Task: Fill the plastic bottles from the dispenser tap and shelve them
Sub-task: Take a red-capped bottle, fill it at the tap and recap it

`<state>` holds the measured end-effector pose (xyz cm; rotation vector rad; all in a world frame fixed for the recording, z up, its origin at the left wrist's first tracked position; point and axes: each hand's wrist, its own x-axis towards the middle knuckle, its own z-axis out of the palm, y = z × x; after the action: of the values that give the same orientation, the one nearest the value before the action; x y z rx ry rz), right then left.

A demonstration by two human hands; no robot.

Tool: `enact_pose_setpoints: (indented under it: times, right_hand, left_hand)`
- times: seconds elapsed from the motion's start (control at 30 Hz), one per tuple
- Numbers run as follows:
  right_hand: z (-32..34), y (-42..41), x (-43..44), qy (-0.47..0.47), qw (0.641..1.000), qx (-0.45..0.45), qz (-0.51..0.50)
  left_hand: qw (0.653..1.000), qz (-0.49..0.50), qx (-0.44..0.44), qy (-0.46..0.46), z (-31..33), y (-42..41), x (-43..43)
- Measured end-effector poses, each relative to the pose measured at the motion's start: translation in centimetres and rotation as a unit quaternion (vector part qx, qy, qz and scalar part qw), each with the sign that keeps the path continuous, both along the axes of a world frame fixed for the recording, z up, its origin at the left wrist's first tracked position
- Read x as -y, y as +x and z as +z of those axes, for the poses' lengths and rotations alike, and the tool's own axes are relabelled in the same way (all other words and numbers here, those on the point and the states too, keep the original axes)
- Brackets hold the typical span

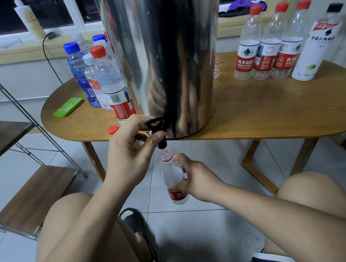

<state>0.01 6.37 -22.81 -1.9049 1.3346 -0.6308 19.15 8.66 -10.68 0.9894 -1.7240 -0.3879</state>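
Directly below the left hand [127,152], the uncapped plastic bottle [173,179] stood upright in the air, its mouth just beneath the black tap [159,132]. The right hand [190,179] held the bottle, fingers curled round its body above the red label. The left hand gripped the tap, fingers over the lever and thumb pressed against the spout. The tap projected from the base of the steel dispenser [165,57], which stood on the wooden table [271,108] beyond both hands. A loose red cap [113,129] lay on the table edge just beside the left hand. Farther out on that side stood a cluster of capped bottles [108,82] and a green case [68,107]. Beyond the right hand stood three red-capped bottles [265,43] in a row, touching, with a white bottle [315,43] beside them. A metal shelf rack [25,187] stood well apart from the left hand.
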Motion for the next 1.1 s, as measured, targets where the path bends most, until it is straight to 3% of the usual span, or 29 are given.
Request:
enact_pose_setpoints:
  times: [1.1]
  right_hand:
    - [-0.09,-0.02,0.02,0.003,1.0,-0.011,-0.002]
  left_hand:
    - [1.0,-0.006,-0.007,0.011,-0.23,0.14,0.11]
